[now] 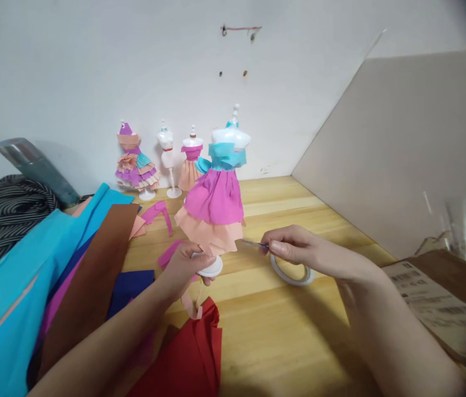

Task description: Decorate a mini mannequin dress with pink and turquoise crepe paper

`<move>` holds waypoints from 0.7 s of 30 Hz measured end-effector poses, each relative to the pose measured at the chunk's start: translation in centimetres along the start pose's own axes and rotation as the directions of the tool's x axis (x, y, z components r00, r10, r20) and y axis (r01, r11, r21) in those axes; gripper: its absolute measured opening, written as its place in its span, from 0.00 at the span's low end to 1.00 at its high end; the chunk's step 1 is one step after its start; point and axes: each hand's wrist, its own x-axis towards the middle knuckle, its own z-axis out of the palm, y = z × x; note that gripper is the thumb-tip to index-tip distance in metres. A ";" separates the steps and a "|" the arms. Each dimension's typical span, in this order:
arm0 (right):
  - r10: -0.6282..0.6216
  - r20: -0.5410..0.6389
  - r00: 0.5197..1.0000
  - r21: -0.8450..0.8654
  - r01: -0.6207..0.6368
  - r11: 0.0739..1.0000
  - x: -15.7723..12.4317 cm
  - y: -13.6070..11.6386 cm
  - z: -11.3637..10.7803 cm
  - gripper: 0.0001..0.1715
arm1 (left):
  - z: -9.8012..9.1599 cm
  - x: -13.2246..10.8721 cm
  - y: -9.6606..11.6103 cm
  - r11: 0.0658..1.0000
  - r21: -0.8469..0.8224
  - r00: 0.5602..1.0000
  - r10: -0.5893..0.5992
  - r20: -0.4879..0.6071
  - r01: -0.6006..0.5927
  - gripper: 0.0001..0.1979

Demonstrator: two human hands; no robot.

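My left hand (189, 266) is closed around the round white base (211, 267) of a small dress-form mannequin (231, 137), lifting it upright with a slight tilt. The form wears a light-blue bodice and a magenta skirt (218, 196) over a peach layer (212, 231), all of crinkled paper. Pinched in my right hand (288, 245) is a thin pointed metal tool (253, 243) with a dark blue part; its tip points left, close to the peach hem. My fingers hide its handle, so I cannot tell its exact kind. A roll of white tape (293, 280) lies just below that hand.
Several dressed mannequins (136, 165) stand by the wall, one nearly bare (167, 157). Blue (14, 259), brown (88, 281) and red paper (187, 358) cover the left and front. A striped cloth (14, 215) and bottle (37, 168) are far left; a cardboard piece (435, 298) is right.
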 end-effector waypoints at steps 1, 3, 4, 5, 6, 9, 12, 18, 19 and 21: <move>-0.023 0.014 1.000 0.016 0.023 1.000 0.0 0.1 0.1 0.30 | 0.1 0.0 0.0 1.000 -0.010 1.000 -0.010 0.006 0.010 0.19; -0.090 0.047 0.995 0.050 0.087 0.995 0.0 0.1 0.5 0.29 | 0.2 0.0 -0.1 0.999 -0.032 1.000 -0.022 0.014 0.022 0.19; -0.120 0.054 0.991 0.067 0.116 0.991 -0.1 0.0 0.7 0.29 | 0.2 0.0 -0.2 0.999 -0.039 1.000 -0.025 0.016 0.025 0.19; -0.141 0.047 0.989 0.085 0.137 0.987 -0.1 -0.1 1.1 0.28 | 0.2 0.0 -0.4 0.999 -0.045 0.999 -0.030 0.016 0.031 0.20; -0.150 0.031 0.988 0.099 0.146 0.984 -0.1 -0.2 1.5 0.28 | 0.3 0.0 -0.5 0.998 -0.049 0.999 -0.038 0.013 0.038 0.20; -0.145 -0.045 0.988 0.131 0.150 0.980 0.2 -0.5 3.2 0.31 | 0.4 0.1 -1.0 0.997 -0.060 0.998 -0.058 0.006 0.058 0.21; -0.127 -0.054 0.990 0.208 0.136 0.969 0.7 -0.7 4.7 0.32 | 0.4 0.1 -1.3 0.995 -0.087 0.999 -0.045 0.000 0.045 0.21; -0.045 -0.069 0.997 0.210 0.059 0.976 1.0 -0.8 4.7 0.28 | 0.9 -0.3 -1.4 0.989 -0.144 0.999 -0.039 -0.023 0.035 0.20; -0.020 -0.112 0.994 0.177 0.040 0.983 1.1 -0.8 4.6 0.24 | 0.9 -0.3 -1.4 0.988 -0.150 0.999 -0.040 -0.035 0.034 0.19; 0.039 -0.287 0.957 0.130 -0.001 0.992 1.4 -0.7 4.8 0.20 | 1.0 -0.4 -1.6 0.987 -0.156 0.998 -0.039 -0.053 0.030 0.19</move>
